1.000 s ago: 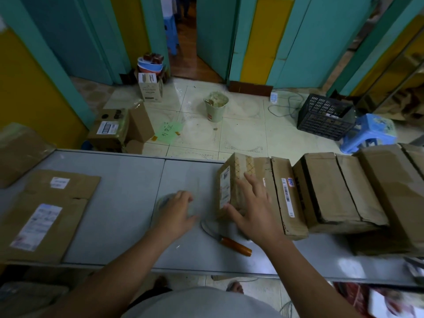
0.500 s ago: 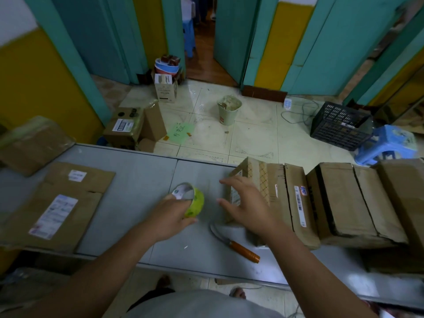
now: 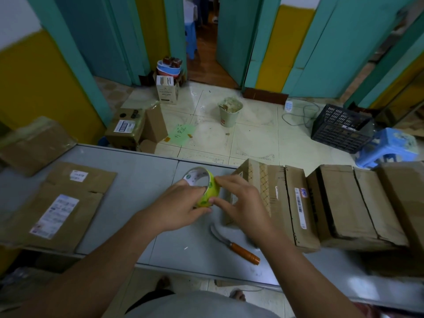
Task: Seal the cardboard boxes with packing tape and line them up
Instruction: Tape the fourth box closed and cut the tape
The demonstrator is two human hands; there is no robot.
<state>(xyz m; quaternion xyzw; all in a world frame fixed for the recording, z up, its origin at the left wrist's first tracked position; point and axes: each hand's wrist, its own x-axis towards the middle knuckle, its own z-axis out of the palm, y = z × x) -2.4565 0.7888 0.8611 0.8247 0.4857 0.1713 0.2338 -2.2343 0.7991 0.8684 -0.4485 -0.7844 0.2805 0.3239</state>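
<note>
- Green paper sheet (image 3: 181,133), on the floor beyond the table (image 3: 128,180): a few handwritten characters in dark pen (strokes too loose to read surely).
- Brown floor box (image 3: 125,129), just past the table's far edge: white barcode label, digits illegible.
- Flattened cardboard (image 3: 68,210), on the table's left end: one large printed shipping label and one small white one, both blurred.
- Labelled box (image 3: 282,203), on the table's right half: narrow barcode strip and a blue-and-red sticker, both unreadable.
- Tape roll (image 3: 206,193), over the table's middle: green print, no legible wording.
- White carton (image 3: 167,90), on the floor far beyond the table: dark pictograms and one unreadable line of print.
</note>
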